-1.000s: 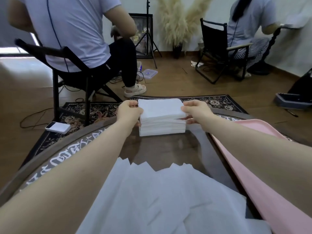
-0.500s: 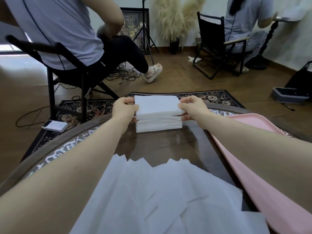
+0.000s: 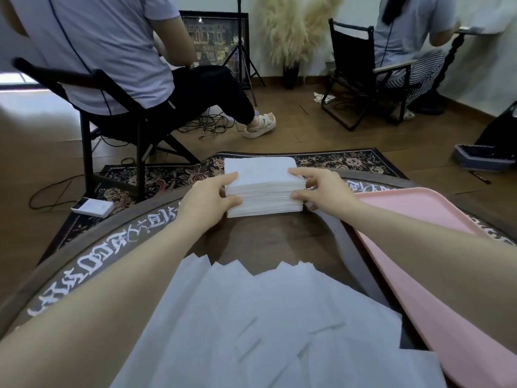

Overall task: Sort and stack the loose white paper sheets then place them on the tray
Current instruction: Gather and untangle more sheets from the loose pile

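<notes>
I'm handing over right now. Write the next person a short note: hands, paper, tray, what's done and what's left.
Left hand and right hand grip opposite sides of the paper stack, which sits on the table, not on the tray.
Pink tray lies to the right, nothing visible on it.
Loose sheets lie spread out at the near edge.
Done: one neat stack.
Left: gather the loose sheets, add them, move the stack onto the tray.

Two bare forearms enter from the lower left and lower right of the frame, with no sleeves in view. The left hand (image 3: 208, 196) and right hand (image 3: 326, 189) wear no gloves, rings, watch or bracelets. Fingernails look short and plain.
</notes>
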